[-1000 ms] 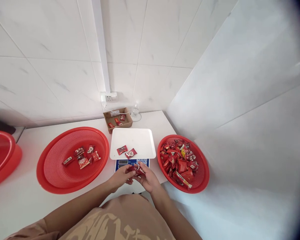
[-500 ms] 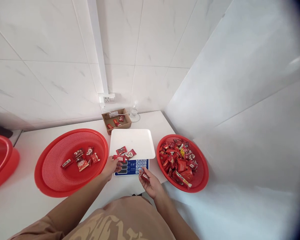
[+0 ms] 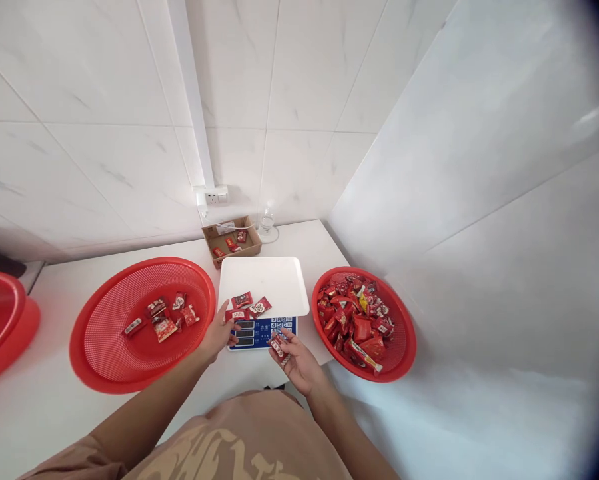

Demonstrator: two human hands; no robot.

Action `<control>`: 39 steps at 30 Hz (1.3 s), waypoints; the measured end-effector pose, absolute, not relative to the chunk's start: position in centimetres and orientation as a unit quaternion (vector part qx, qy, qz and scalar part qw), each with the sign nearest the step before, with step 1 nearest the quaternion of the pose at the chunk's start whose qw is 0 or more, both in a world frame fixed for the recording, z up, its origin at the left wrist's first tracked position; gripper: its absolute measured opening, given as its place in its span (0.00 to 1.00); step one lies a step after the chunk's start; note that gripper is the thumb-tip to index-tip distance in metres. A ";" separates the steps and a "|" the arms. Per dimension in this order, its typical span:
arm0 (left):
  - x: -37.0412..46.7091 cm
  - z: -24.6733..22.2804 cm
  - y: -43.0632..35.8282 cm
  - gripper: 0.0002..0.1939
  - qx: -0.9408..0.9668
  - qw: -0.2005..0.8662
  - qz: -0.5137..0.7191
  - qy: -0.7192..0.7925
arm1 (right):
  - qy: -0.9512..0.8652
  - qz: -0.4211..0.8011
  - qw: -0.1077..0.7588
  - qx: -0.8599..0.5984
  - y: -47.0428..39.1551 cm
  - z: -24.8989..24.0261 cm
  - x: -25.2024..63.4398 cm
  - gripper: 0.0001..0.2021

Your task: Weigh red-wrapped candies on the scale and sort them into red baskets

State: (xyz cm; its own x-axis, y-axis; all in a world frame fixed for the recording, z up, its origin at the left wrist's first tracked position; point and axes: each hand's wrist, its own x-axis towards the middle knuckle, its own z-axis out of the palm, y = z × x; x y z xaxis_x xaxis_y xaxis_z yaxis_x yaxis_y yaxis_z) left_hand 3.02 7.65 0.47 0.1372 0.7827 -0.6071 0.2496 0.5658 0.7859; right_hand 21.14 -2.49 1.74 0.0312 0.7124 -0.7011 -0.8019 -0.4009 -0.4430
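Note:
In front of me stands a kitchen-type digital scale with a white tray [image 3: 262,277] and a blue keypad panel [image 3: 263,333]. Several small red wrapped snack packets lie near the tray's front edge, among them a packet with white lettering [image 3: 260,307] and a darker one [image 3: 241,299]. My left hand [image 3: 218,335] is at the tray's front left corner, fingers apart, right beside another red packet [image 3: 237,315]. Over the keypad, my right hand [image 3: 299,363] holds red snack packets [image 3: 280,349] in its fingers; how many is hard to tell.
A red mesh basket [image 3: 99,320] with several packets sits left; another red basket [image 3: 404,333], heaped with packets, sits right at the table edge. Behind the scale are a cardboard box [image 3: 252,251] with several packets and a clear bottle [image 3: 267,221]. A further red basket [image 3: 26,327] stands far left.
My left hand has let go of a red packet, which now rests at the tray's front left edge. My right hand has shifted slightly left with its packets, and its fingers have turned.

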 end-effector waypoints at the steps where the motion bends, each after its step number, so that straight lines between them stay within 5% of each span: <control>1: 2.9 0.4 7.8 0.33 0.431 0.623 0.202 0.621 | 0.046 0.692 0.548 -0.468 -2.5 1.7 21.1 0.20; 7: 2.9 1.0 7.4 0.26 0.527 0.582 0.168 0.596 | 0.038 0.684 0.559 -0.468 -2.3 1.7 21.2 0.21; 13: 5.3 3.1 4.7 0.21 0.544 0.691 0.107 0.464 | 0.005 0.693 0.557 -0.458 -2.3 2.2 20.5 0.26; 19: 6.2 3.7 4.6 0.14 0.550 0.689 0.102 0.460 | -0.042 0.674 0.534 -0.509 -2.5 2.5 20.2 0.28; 32: 6.6 2.4 15.4 0.24 0.672 0.415 0.131 0.599 | -0.041 0.661 0.486 -0.570 -3.3 2.0 21.3 0.20; 39: 2.2 2.9 11.0 0.18 0.688 0.407 0.112 0.590 | -0.180 0.514 0.477 -0.690 -5.1 1.3 27.0 0.16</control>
State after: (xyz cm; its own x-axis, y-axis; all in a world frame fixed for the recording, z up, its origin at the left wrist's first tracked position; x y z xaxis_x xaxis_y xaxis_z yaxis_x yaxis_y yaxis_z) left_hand 2.16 11.04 2.86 0.2786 0.9030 -0.3270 0.7214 0.0280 0.6920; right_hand 26.96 -5.09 1.31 0.4076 0.7387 -0.5368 -0.2419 -0.4795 -0.8435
